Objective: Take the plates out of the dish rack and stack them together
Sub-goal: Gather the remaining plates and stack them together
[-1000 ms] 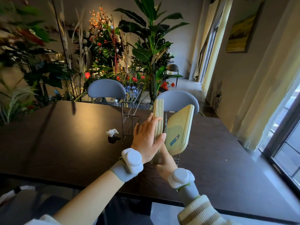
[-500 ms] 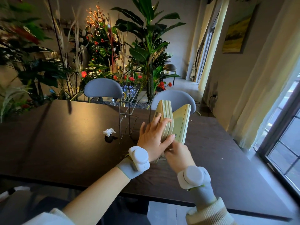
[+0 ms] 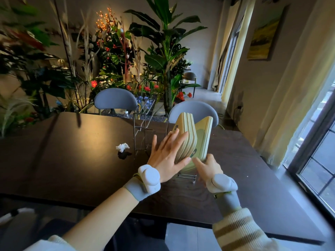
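Several pale yellow-green square plates (image 3: 186,136) stand on edge, pressed together as a bundle above the near end of a wire dish rack (image 3: 143,129). My left hand (image 3: 167,156) lies flat with spread fingers against the bundle's left face. One more plate (image 3: 204,136) leans a little apart on the right, tilted toward the bundle. My right hand (image 3: 208,166) grips this plate at its lower corner. The rack's near foot (image 3: 186,177) shows under the plates; its far slots hold nothing.
A dark wooden table (image 3: 72,160) carries the rack and a crumpled white tissue (image 3: 122,147) to its left. Two grey chairs (image 3: 116,101) stand at the far side, with tall plants behind. A window and curtain are on the right.
My right hand has swung the separate plate from facing outward toward the bundle, narrowing the gap. My left hand stays pressed on the bundle, which now tilts slightly right.
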Motion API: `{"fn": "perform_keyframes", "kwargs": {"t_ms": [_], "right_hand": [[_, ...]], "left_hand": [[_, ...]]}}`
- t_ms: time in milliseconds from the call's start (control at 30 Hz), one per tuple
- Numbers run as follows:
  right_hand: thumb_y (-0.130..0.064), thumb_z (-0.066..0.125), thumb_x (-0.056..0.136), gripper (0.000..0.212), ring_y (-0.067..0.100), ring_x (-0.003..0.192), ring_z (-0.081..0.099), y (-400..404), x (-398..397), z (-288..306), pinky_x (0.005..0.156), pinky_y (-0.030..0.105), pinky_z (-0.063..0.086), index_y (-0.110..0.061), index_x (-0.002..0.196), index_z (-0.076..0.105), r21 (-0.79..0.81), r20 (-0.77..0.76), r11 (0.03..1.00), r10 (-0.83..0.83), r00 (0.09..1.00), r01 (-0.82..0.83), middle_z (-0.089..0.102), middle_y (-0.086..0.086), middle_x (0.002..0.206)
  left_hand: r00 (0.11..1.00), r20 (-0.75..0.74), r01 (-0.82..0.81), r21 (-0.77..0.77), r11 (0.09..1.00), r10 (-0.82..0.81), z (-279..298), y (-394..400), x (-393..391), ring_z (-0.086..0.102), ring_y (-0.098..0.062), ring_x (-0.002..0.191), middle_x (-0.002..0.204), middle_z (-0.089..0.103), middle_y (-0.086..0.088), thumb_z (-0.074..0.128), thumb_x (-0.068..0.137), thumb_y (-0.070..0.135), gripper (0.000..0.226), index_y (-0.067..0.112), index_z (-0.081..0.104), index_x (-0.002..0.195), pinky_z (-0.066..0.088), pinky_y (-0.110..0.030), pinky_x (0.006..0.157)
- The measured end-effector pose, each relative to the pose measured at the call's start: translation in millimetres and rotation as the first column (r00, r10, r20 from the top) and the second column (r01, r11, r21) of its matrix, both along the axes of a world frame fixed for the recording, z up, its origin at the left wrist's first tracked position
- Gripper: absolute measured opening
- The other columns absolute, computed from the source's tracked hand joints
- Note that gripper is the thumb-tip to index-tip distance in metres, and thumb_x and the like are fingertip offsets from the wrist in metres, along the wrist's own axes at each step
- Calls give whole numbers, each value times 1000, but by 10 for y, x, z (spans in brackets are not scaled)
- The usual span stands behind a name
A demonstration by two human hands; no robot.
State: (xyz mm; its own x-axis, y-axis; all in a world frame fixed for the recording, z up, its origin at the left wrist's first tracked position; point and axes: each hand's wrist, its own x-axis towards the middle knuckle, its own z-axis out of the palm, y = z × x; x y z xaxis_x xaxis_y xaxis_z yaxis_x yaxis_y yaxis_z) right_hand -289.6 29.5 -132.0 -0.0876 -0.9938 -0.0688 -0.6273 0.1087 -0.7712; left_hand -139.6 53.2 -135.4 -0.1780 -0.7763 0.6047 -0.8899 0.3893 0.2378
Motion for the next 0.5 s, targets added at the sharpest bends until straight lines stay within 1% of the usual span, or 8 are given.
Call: {"fn": "perform_keyframes", "kwargs": {"t_ms": [67, 133, 167, 233, 300, 333, 400, 500], "right_hand": [[-43, 48, 76, 39, 34, 62, 66, -37, 40, -2, 62, 39, 55, -9, 95, 51, 23, 36, 1000, 19, 999, -20, 69, 13, 84], [-35, 46, 79, 35, 29, 45, 61, -56, 68, 24, 45, 31, 52, -5, 95, 55, 44, 92, 998, 43, 995, -47, 70, 14, 73], [-32, 46, 81, 33, 30, 43, 61, -53, 74, 54, 43, 33, 54, -3, 94, 54, 51, 130, 997, 46, 990, -53, 71, 16, 71], [-30, 48, 81, 30, 37, 50, 65, -70, 70, 84, 53, 48, 59, -2, 90, 52, 43, 203, 998, 40, 978, -50, 71, 22, 71], [-33, 51, 76, 32, 42, 56, 67, -56, 43, 107, 60, 57, 58, -3, 85, 52, 9, 245, 999, 31, 969, -35, 70, 26, 70], [-34, 51, 74, 32, 43, 57, 67, -32, 32, 124, 61, 58, 57, -4, 84, 53, -10, 260, 1000, 22, 965, -21, 69, 25, 69], [-29, 52, 78, 24, 41, 52, 67, 65, 15, 205, 60, 57, 58, -6, 85, 54, -65, 326, 998, 19, 945, 2, 69, 23, 63], [-23, 51, 82, 21, 37, 47, 65, 178, -10, 404, 55, 52, 59, -5, 91, 55, -159, 398, 986, 21, 917, 46, 66, 19, 56]], "left_hand": [[999, 49, -4, -41, 999, 6, -13, 9, 91, 14, -21, 140, 153, 19, -3, 31, 82, 58, 68, 35, 2, 139, 2, -59, 111], [998, 55, -4, -52, 999, 6, -9, 21, 170, 14, -19, 140, 152, 22, 0, 31, 83, 58, 67, 32, 7, 139, 3, -58, 112], [999, 47, 1, -50, 999, 2, -6, 25, 197, 13, -18, 140, 152, 23, 1, 31, 83, 58, 66, 31, 9, 140, 3, -57, 112], [1000, 8, 13, -45, 999, -12, -9, 29, 234, 14, -16, 140, 151, 25, 2, 30, 84, 55, 63, 29, 16, 140, 3, -55, 113], [999, -40, 20, -58, 998, -22, -34, 33, 258, 16, -15, 139, 150, 29, 2, 30, 85, 51, 60, 25, 24, 138, 4, -54, 113], [998, -51, 17, -65, 998, -21, -56, 29, 271, 16, -14, 138, 149, 30, 1, 30, 85, 50, 58, 24, 28, 137, 5, -53, 113], [999, -48, 7, -66, 998, -10, -103, 15, 291, 19, -14, 137, 148, 33, 0, 29, 86, 49, 56, 17, 40, 130, 8, -53, 113], [999, -36, 12, -61, 998, -15, -158, -5, 318, 27, -16, 134, 143, 41, -2, 27, 86, 57, 60, 10, 57, 110, 15, -53, 111]]}}
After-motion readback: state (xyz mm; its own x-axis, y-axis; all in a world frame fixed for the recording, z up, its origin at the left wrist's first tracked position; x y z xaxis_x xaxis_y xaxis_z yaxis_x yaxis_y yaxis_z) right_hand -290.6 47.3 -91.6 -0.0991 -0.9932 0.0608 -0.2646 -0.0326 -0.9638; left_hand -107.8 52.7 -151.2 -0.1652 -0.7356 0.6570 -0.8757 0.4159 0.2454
